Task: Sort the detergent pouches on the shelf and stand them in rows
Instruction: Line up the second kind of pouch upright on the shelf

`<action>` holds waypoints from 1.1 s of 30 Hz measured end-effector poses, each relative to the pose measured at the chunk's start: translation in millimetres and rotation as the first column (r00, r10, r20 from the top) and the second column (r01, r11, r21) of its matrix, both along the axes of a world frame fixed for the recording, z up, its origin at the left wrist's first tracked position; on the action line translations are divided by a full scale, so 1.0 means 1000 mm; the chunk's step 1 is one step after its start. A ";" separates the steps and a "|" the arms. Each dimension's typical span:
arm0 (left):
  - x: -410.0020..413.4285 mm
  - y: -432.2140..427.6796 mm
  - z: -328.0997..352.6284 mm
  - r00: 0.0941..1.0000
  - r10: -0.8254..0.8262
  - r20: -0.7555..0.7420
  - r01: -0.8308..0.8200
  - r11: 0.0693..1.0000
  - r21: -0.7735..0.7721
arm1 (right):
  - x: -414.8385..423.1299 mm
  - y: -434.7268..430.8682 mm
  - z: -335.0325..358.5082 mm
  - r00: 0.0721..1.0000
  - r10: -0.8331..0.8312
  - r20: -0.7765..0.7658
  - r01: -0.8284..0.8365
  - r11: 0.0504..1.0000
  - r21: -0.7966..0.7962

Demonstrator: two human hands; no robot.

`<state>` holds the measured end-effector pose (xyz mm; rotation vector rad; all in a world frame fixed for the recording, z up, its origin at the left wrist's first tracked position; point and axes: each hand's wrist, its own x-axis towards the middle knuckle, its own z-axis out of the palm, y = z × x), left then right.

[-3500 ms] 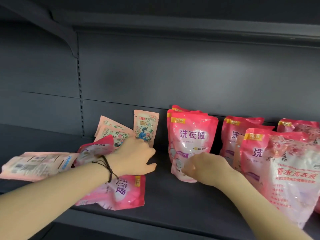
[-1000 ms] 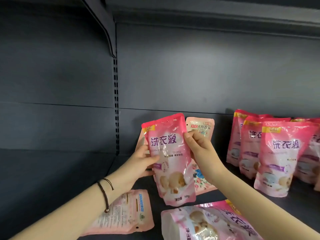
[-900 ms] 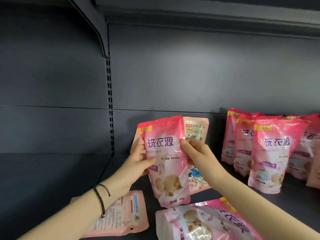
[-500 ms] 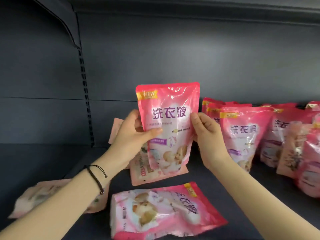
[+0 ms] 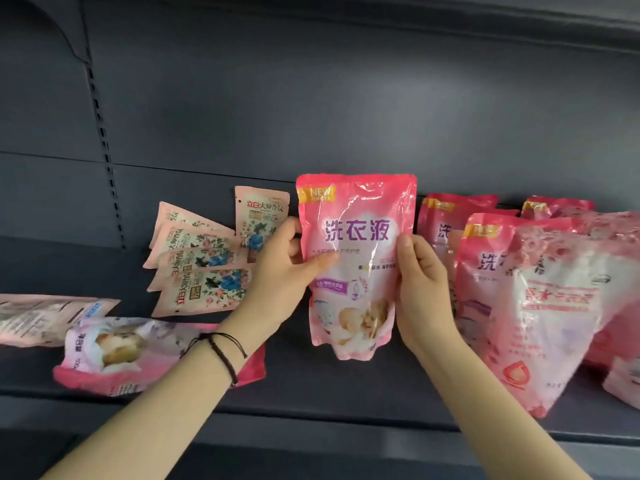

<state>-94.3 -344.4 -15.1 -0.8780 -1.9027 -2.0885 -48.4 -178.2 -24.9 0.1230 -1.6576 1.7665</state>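
On the shelf (image 5: 346, 386), at least four pink pouches (image 5: 491, 258) stood at frame right, just beside the held pouch (image 5: 356, 237). It was upright at centre, long axis vertical, with left hand (image 5: 284, 271) and right hand (image 5: 422, 289) fingers (image 5: 407, 251) curled round its edges. One flat pouch (image 5: 114, 355) lay lower left — five floral sachets (image 5: 204, 289) above it.

Both bare forearms reach up and forward from the lower corners, converging toward the middle. The left grip (image 5: 280, 268) curls round the left edge of a pink pouch (image 5: 356, 237), thumb laid across its front, fingers tucked behind. The right grip (image 5: 420, 289) clasps the opposite edge, thumb pointing upward along the front, its fingers behind and out of sight. The left wrist wears a dark cord band (image 5: 221, 355); the right wrist is bare and runs straight into its forearm.
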 end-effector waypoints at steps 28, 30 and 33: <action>0.019 0.026 -0.080 0.989 0.091 0.114 -0.038 0.916 -0.399 | 0.032 0.023 -0.058 0.908 -0.230 0.350 -0.015 0.817 0.577; 0.024 0.015 -0.070 0.981 0.192 0.011 -0.150 0.802 -0.578 | 0.040 0.030 -0.048 0.847 -0.425 0.319 -0.047 0.539 0.841; 0.032 -0.001 -0.047 0.898 0.236 -0.370 -0.439 0.512 -0.739 | 0.048 0.032 -0.031 0.814 -0.560 0.154 -0.084 0.149 0.985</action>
